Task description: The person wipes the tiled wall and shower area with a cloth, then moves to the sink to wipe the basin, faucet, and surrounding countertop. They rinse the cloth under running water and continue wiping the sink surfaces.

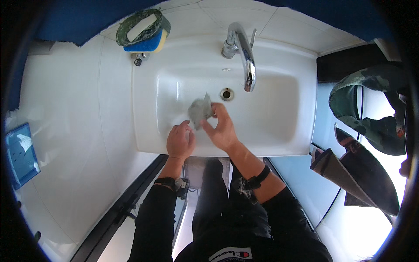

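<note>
A white rectangular sink (275, 118) fills the middle of the view, long edges running left to right. Beyond its right edge hangs a camouflage-patterned cloth (342, 102), and the chrome faucet (246, 59) stands at the back edge, right of centre, spout reaching over the basin.

Now the right hand (223, 131), in over the front edge: thumb and fingers pinching, well occupied. The left hand (180, 140) sits nearer the front-left corner, palm down, fingers loosely bent and a little apart.

And what's in that pinch? A small grey cloth (197, 112), bunched and blurred, over the left half of the basin! It's on the left side of the right hand, just past the left hand's fingertips; whether those touch it, I can't tell.

Up by the back-left corner, a blue-and-yellow sponge (146, 45). Smallest of all, the round drain (227, 94), near the cloth, to its right and toward the back edge.
</note>
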The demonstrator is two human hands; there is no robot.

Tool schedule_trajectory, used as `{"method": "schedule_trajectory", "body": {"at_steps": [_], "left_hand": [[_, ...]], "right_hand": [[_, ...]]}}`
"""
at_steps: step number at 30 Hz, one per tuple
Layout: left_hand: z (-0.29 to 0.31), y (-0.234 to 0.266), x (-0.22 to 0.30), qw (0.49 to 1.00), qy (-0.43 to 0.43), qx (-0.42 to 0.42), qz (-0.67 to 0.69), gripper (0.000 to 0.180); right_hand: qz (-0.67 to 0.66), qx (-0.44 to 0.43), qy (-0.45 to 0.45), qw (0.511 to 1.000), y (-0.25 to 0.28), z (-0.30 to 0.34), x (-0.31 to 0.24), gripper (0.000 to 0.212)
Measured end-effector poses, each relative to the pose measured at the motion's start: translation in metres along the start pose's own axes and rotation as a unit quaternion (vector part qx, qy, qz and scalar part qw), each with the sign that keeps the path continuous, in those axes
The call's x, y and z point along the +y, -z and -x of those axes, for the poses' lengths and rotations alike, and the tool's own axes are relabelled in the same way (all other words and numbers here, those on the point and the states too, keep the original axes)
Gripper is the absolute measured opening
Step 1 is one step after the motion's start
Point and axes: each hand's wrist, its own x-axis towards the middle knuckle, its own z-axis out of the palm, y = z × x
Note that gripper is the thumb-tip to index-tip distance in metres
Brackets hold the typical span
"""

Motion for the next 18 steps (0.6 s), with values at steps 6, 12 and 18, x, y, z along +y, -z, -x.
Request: {"method": "schedule_trajectory", "body": {"at_steps": [6, 12, 18], "left_hand": [[-0.005, 0.008, 0.000, 0.999, -0.049, -0.015, 0.019, 0.043], [0.020, -0.014, 0.029, 0.892, 0.181, -0.077, 0.407, 0.054], [0.041, -0.026, 0.091, 0.527, 0.286, -0.049, 0.799, 0.060]], "right_hand": [[0.044, 0.026, 0.061, 0.997, 0.013, 0.029, -0.016, 0.024], [0.059, -0.026, 0.054, 0.996, 0.027, 0.052, -0.013, 0.029], [0.147, -0.128, 0.104, 0.975, 0.038, 0.065, -0.027, 0.044]]}}
